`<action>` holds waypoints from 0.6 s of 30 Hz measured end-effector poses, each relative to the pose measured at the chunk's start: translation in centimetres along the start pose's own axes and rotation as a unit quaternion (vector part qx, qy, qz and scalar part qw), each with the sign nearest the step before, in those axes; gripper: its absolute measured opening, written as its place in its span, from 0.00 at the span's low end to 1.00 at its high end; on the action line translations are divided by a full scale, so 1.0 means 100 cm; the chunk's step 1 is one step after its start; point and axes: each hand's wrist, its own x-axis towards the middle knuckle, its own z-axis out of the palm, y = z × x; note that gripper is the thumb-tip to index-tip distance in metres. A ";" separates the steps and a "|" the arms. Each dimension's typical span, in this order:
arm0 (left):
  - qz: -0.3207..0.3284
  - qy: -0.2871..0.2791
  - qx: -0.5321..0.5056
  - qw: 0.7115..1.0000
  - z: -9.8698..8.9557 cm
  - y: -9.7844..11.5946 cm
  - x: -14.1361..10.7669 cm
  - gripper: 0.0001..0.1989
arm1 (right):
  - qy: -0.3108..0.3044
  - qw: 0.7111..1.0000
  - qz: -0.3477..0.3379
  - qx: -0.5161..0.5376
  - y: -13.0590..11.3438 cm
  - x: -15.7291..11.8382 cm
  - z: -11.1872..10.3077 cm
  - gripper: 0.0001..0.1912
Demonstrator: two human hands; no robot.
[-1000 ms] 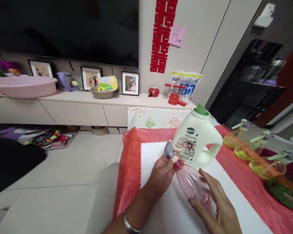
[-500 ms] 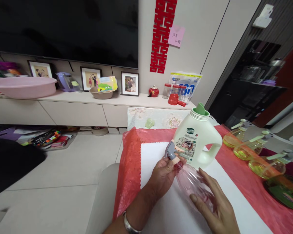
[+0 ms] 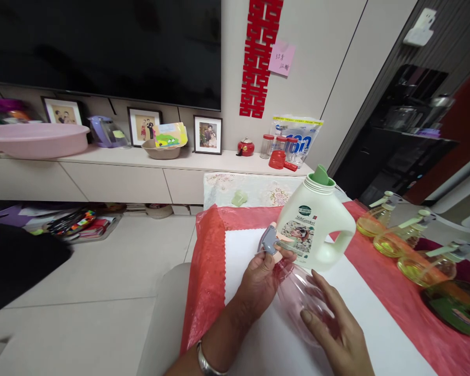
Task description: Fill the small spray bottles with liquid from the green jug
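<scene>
A clear pink spray bottle (image 3: 293,292) lies tilted between my hands, its grey and peach trigger head (image 3: 270,240) pointing away toward the upper left. My left hand (image 3: 260,277) grips the bottle at its neck, just below the trigger head. Around the wide base curls my right hand (image 3: 337,324), thumb on the near side and fingers on the far side. Right behind the bottle stands a pale green detergent jug (image 3: 297,214) with its neck uncapped and a green spout showing. The inside of the spray bottle looks clear.
Several spray bottles (image 3: 409,235) with yellowish liquid line the right side of the red table cover (image 3: 209,256). A dark green bottle (image 3: 458,308) lies nearer. A light green cap (image 3: 239,197) rests on the floral cloth (image 3: 223,183) behind the table.
The spray bottle has shifted slightly left and its trigger head has tilted further left. Both hands have moved a little left with it. The detergent jug stays in place.
</scene>
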 end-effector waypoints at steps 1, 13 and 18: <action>-0.008 -0.003 -0.002 1.000 -0.001 0.000 -0.001 0.15 | -0.004 0.998 0.046 0.051 -0.004 0.000 0.001 0.37; -0.018 -0.007 -0.015 1.000 -0.009 -0.005 0.000 0.16 | -0.094 0.819 0.312 0.473 -0.026 0.001 0.016 0.47; -0.026 0.009 -0.018 0.999 -0.005 -0.002 0.000 0.17 | -0.042 0.856 0.308 0.413 -0.018 0.002 0.014 0.51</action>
